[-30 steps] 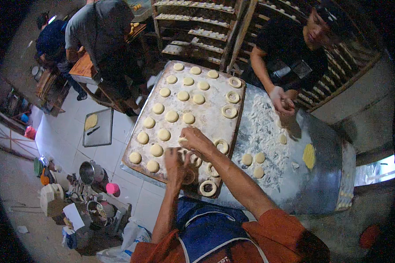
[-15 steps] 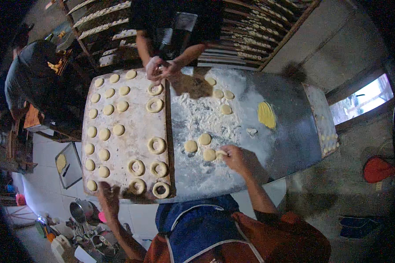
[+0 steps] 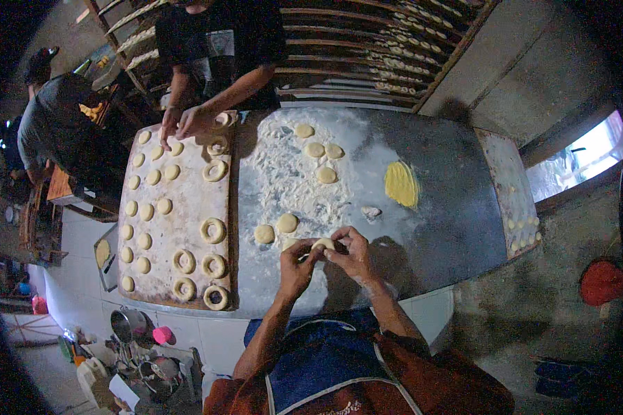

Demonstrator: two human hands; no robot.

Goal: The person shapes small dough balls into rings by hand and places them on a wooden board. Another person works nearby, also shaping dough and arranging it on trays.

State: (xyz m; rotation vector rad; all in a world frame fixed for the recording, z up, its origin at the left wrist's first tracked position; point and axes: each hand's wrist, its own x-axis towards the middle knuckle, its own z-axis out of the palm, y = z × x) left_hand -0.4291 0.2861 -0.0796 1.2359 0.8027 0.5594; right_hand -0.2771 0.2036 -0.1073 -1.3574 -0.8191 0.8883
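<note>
Above the near edge of the floured table, my left hand [image 3: 297,268] and my right hand [image 3: 354,257] pinch a small piece of dough [image 3: 322,243] between them. Its exact shape is partly covered by my fingers. Just left of my hands lie two flat dough rounds, one [image 3: 287,222] close by and another [image 3: 264,234] farther left; a third is mostly covered by my left hand. To the left, a floured wooden board [image 3: 187,243] carries several dough rounds [image 3: 146,211] and, along its right side, several dough rings [image 3: 213,230].
Across the table a co-worker's hands [image 3: 187,123] are over the board's far end. Several dough rounds [image 3: 315,150] lie beyond loose flour. A yellow smear [image 3: 401,185] and a small pale lump [image 3: 370,212] are on the metal tabletop [image 3: 457,207]. Another board [image 3: 509,187] stands at the right.
My left hand has moved from the board's near edge to join my right hand at the dough piece. The co-worker's hands have shifted left and separated over the board.
</note>
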